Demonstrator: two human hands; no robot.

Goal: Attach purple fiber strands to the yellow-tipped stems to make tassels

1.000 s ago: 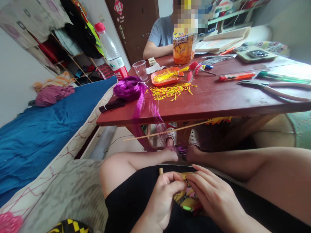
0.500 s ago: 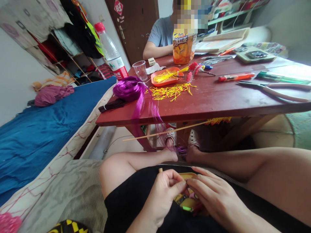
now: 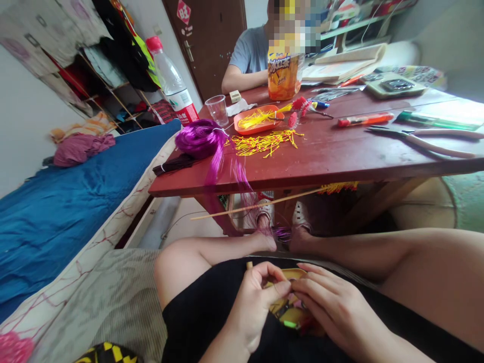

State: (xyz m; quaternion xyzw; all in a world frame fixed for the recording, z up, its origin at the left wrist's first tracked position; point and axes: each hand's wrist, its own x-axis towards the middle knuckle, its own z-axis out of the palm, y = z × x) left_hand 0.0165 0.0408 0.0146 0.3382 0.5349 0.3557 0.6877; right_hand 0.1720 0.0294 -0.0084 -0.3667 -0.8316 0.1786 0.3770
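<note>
In the head view, we see the left hand point(image 3: 252, 300) and right hand point(image 3: 338, 300) meeting above the lap, so the work in hand looks unfinished to us. The fingers of both are bent narrow, tips gathered together; whether they grip anything we cannot tell, since the spot between them is too small and shaded. A pale stub point(image 3: 249, 265) shows behind the left hand, its lower part hidden.

On the table point(image 3: 321, 161), the yellow strands point(image 3: 264, 143) lie loose and others fill the orange tray point(image 3: 258, 130), which we judge unused. The purple thread hank point(image 3: 198, 138) trails over the edge, and the pliers point(image 3: 423, 137) lie untouched. Below, a thin stick point(image 3: 260, 204) runs to a yellow-red cluster point(image 3: 339, 187), perhaps a finished piece; the tabletop partly hides it, and their join is unclear. The yellow-patterned patch point(image 3: 297, 273) under the hands we cannot identify
</note>
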